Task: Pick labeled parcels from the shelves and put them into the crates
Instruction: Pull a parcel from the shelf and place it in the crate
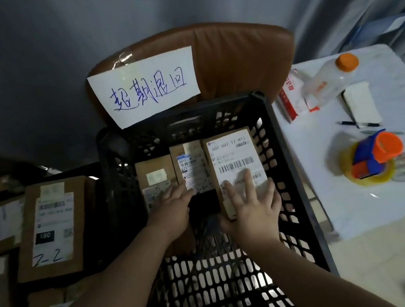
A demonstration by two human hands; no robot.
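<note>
Right hand (255,209) presses flat, fingers spread, on the near end of the box (234,158) marked "502 602 12 812". Left hand (175,204) lies flat on the boxes (189,161) to its left.

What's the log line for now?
right hand: flat on right parcel | left hand: touching middle parcel | both parcels in crate

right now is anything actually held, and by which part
Nothing gripped: right hand lies flat on the barcode parcel, near end; left hand touches the middle parcel, near end.
</note>
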